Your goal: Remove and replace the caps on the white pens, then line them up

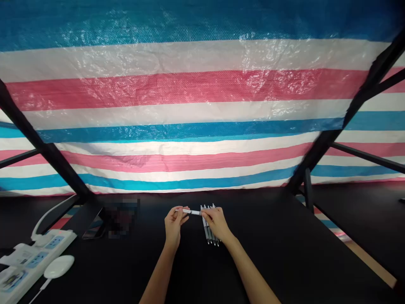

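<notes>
A white pen [193, 212] is held level between my two hands, above the black table [196, 270]. My left hand [174, 221] pinches its left end between thumb and fingers. The fingers of my right hand [217, 221] close on the right end. Several white and grey pens [208, 234] lie side by side on the table, tips toward me, just beneath my right hand, which covers part of them.
At the left stand a white power strip [38, 257] with plugs and a white round device [59, 266] on a cable. A dark phone [94, 228] lies behind them. Black frame bars [319, 150] and a striped sheet [190, 88] enclose the table's back.
</notes>
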Action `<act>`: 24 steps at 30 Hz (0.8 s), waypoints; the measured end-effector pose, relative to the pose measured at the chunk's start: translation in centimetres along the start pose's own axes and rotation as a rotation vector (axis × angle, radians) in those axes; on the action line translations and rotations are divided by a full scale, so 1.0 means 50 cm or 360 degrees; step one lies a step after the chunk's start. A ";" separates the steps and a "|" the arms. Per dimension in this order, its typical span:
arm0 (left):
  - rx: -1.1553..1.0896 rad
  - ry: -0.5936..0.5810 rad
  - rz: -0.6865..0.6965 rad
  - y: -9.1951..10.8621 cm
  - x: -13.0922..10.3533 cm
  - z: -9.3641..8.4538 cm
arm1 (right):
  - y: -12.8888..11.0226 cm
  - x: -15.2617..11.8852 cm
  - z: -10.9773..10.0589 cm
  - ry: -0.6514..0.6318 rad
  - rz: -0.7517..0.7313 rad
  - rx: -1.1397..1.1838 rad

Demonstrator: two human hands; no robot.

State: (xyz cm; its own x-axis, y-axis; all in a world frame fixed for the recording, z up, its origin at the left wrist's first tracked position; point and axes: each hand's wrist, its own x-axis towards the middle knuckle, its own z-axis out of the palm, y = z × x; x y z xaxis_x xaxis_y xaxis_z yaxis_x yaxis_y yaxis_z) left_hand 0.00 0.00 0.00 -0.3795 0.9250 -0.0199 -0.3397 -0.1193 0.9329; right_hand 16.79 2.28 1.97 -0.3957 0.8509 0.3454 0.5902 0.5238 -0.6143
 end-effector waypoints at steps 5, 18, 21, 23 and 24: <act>-0.0091 0.0184 -0.0066 -0.021 0.007 -0.006 | -0.017 0.000 -0.003 -0.0018 -0.0194 -0.0257; -0.0133 0.0138 -0.0014 -0.022 0.005 -0.003 | 0.048 -0.013 0.004 0.0277 0.0008 -0.0244; -0.0125 0.0157 0.0000 -0.023 0.006 -0.003 | 0.055 -0.012 -0.004 0.0261 0.0025 -0.0137; -0.0125 0.0160 0.0005 -0.022 0.007 -0.003 | 0.058 -0.013 -0.007 0.0296 0.0052 -0.0072; -0.0124 0.0156 0.0005 -0.022 0.007 -0.003 | 0.060 -0.014 -0.007 0.0309 0.0065 -0.0054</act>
State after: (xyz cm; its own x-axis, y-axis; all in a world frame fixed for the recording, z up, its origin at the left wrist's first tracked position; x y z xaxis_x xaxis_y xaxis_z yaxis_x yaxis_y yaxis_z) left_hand 0.11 0.39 -1.09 -0.4618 0.8853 -0.0553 -0.4026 -0.1536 0.9024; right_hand 19.10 3.28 0.15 -0.2296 0.8615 0.4529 0.6276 0.4867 -0.6076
